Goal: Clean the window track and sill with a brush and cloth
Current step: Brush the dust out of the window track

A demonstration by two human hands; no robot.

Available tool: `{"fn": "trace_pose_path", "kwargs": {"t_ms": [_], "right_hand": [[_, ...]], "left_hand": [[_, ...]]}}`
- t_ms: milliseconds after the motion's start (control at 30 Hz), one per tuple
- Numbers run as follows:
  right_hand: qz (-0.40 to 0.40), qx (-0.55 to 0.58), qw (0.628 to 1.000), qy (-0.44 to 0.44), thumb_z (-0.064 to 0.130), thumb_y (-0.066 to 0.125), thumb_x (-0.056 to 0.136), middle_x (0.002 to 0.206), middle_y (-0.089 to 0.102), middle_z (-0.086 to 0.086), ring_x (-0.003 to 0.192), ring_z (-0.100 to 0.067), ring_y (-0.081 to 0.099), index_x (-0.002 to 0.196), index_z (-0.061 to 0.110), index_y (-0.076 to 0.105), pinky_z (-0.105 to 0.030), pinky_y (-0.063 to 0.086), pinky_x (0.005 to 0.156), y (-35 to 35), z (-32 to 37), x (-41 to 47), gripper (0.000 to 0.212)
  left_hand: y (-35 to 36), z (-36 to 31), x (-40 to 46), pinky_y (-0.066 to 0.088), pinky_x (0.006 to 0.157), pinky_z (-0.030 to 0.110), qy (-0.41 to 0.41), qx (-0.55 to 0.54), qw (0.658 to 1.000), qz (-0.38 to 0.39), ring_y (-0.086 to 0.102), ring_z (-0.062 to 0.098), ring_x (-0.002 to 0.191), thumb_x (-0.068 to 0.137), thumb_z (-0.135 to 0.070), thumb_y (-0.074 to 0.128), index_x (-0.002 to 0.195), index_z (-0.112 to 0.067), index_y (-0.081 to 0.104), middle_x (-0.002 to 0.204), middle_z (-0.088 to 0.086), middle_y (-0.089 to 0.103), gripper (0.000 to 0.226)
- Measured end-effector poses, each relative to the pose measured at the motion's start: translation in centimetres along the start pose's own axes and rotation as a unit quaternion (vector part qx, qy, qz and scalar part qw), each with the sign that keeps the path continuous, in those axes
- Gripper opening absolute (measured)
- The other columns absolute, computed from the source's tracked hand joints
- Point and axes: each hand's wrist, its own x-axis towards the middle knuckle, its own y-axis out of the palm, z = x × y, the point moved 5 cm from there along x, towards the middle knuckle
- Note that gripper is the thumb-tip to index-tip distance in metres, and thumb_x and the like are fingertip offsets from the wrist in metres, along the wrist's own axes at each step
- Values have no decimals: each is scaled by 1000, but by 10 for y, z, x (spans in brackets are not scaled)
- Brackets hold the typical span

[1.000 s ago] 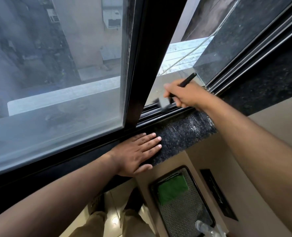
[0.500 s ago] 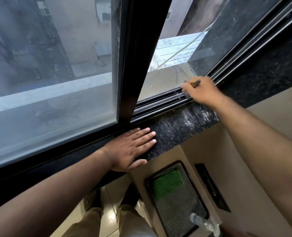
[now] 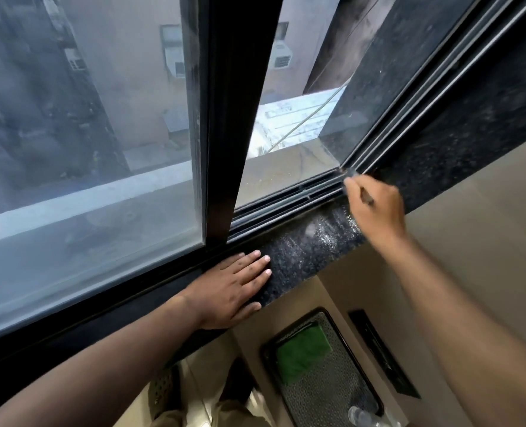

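Observation:
My right hand (image 3: 375, 208) grips a thin dark brush (image 3: 367, 197) whose head (image 3: 349, 173) is pressed into the far right corner of the black window track (image 3: 289, 200). Most of the brush is hidden by my fingers. My left hand (image 3: 235, 288) lies flat, fingers apart, on the dark speckled stone sill (image 3: 311, 245), holding nothing. A folded green cloth (image 3: 303, 351) lies on a black tray (image 3: 332, 380) below the sill.
The black sliding sash frame (image 3: 227, 118) stands at the track's left end, with glass to its left and an open gap to its right. A clear spray bottle (image 3: 363, 419) lies at the tray's near end. My feet stand on the tiled floor below.
My right hand has swept the brush along the track from near the sash to the right corner. My left hand has stayed flat on the sill.

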Motion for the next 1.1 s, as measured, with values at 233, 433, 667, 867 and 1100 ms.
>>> {"fn": "trace_pose_path", "kwargs": {"t_ms": [233, 433, 667, 867, 1100], "right_hand": [[54, 32, 988, -143, 24, 56, 98, 82, 70, -5, 70, -22, 67, 100, 16, 71, -33, 56, 61, 2, 71, -116, 17], [92, -52, 968, -227, 20, 40, 91, 81, 55, -7, 67, -30, 58, 119, 18, 59, -38, 49, 45, 7, 102, -169, 34], [24, 366, 917, 154, 12, 58, 94, 79, 68, 1, 56, -14, 62, 122, 22, 56, -26, 48, 49, -3, 71, -179, 30], [133, 545, 761, 325, 21, 64, 95, 68, 69, -6, 51, -11, 62, 86, 9, 67, -21, 42, 39, 32, 110, -193, 16], [220, 562, 670, 432, 21, 61, 97, 56, 67, -7, 46, -17, 66, 86, 5, 62, -20, 44, 35, 89, 162, -235, 19]], "left_hand": [[-54, -12, 38, 54, 63, 44, -345, -569, 725, -178, 65, 28, 69, 97, -55, 42, 85, -9, 66, 81, 14, 71, 53], [-69, -16, 46, 52, 49, 24, -403, -675, 608, -110, 59, 10, 46, 91, -35, 65, 85, -8, 66, 64, 4, 57, 27], [-86, -22, 29, 54, 49, 25, -338, -707, 611, -109, 71, 17, 59, 95, -19, 62, 94, -8, 69, 72, 7, 74, 13], [-95, -14, 1, 48, 45, 19, -304, -662, 677, -104, 66, 10, 55, 93, -16, 64, 96, -11, 75, 69, 3, 73, 12], [-71, 19, -53, 46, 67, 10, -375, -471, 791, -108, 61, 4, 73, 88, -10, 69, 105, -12, 75, 88, 2, 73, 18]]}}
